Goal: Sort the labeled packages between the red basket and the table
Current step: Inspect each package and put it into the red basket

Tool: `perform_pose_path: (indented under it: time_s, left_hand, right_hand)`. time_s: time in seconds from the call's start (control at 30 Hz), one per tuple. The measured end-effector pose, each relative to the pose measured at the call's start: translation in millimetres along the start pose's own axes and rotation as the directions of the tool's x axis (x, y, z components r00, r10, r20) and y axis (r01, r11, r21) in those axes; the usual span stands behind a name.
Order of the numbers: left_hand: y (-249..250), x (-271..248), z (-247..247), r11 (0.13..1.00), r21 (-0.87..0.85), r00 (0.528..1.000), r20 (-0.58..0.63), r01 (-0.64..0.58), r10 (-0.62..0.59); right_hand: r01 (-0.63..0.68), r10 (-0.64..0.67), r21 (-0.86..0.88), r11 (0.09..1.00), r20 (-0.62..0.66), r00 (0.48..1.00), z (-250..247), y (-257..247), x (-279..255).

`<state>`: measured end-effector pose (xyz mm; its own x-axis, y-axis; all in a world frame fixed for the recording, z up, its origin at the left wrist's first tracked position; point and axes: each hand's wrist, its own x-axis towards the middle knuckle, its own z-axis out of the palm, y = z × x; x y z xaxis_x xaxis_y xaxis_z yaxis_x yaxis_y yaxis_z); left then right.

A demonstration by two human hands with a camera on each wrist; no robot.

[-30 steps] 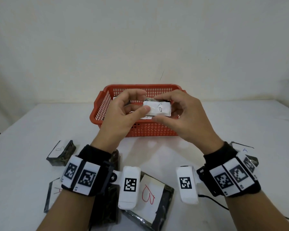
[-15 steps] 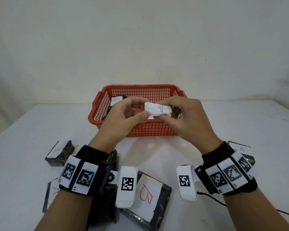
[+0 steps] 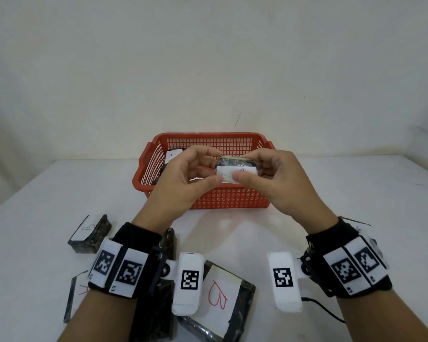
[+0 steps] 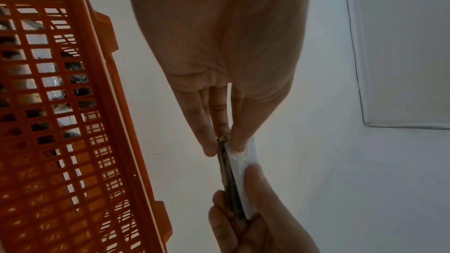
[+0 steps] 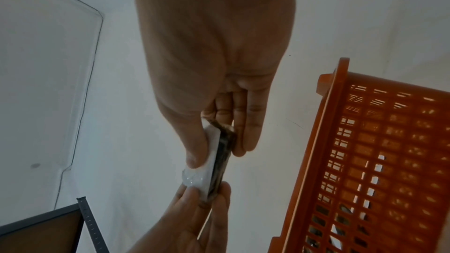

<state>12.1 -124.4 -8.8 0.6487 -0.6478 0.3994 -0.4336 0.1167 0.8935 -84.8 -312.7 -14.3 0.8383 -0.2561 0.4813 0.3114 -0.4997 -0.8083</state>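
Both hands pinch one small packet (image 3: pixel 235 169) above the basket (image 3: pixel 208 198): left hand (image 3: pixel 183 183) at its left end, right hand (image 3: pixel 277 181) at its right end.

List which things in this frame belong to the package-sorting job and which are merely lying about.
Part of the job:
- small package, pinched by left hand and right hand
- red basket, holding a package labelled A
- packages labelled B on the table
- table

Lying about:
- black cable near the right wrist
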Motion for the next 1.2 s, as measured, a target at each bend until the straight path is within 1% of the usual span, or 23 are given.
perform_pose_path:
  time_s: [0.13,0.2,0.43,0.53,0.63,0.67,0.73,0.8,0.87,1.0,1.1,1.2]
  left_hand:
    - [0.7,0.4,-0.7,1.000,0.017,1.000,0.007,0.012,-0.012]
    - [0.1,0.4,-0.6,0.999,0.042,1.000,0.016,0.012,-0.013]
    - [-1.5,1.2,-2.8,0.998,0.064,1.000,-0.002,-0.016,0.016]
    - [0.5,0.7,-3.6,0.999,0.034,0.999,-0.013,-0.041,0.042]
    - [1.7,0.2,-4.1,0.997,-0.006,0.997,-0.014,-0.071,0.070]
    - [1.5,0.1,-4.2,0.996,-0.021,0.996,-0.007,-0.085,0.085]
    - [-0.4,0.2,-3.8,0.992,-0.019,0.992,0.008,-0.124,0.124]
    - [-2.1,0.5,-3.1,0.989,-0.005,0.989,0.017,-0.148,0.148]
    - [-2.6,0.9,-2.9,0.988,0.009,0.988,0.022,-0.154,0.154]
    - [-1.6,0.5,-3.6,0.992,0.024,0.993,0.021,-0.120,0.120]
    - [-0.7,-0.3,-3.0,0.995,0.032,0.995,0.031,-0.092,0.091]
    - [-0.6,-0.1,-3.0,0.997,0.060,0.999,0.030,-0.046,0.044]
  right_hand:
    - [0.039,-0.040,-0.024,0.999,-0.054,0.998,2.8,0.7,-0.3]
    - [0.043,-0.045,-0.030,0.999,-0.055,0.997,4.1,0.2,-0.5]
    - [0.023,-0.023,0.013,1.000,0.023,0.999,-0.6,-1.4,0.2]
    - [-0.039,0.039,0.006,0.999,0.077,0.996,-4.5,-4.8,-1.1]
    - [-0.170,0.152,0.102,0.980,0.162,0.975,-6.0,-7.9,-3.2]
    - [-0.193,0.171,0.113,0.975,0.179,0.969,-5.6,-8.1,-3.5]
    - [-0.193,0.171,0.103,0.976,0.189,0.967,-2.6,-7.8,-4.3]
    - [-0.175,0.156,0.110,0.979,0.159,0.975,0.0,-8.0,-4.8]
    - [-0.138,0.126,0.119,0.983,0.101,0.987,1.0,-8.7,-4.3]
    - [-0.003,0.004,0.012,1.000,-0.018,1.000,2.1,-5.4,-2.8]
    - [0.040,-0.041,-0.018,0.999,-0.095,0.995,4.4,-4.7,-2.8]
    - [0.056,-0.060,-0.044,0.997,-0.085,0.995,4.3,-5.9,-3.3]
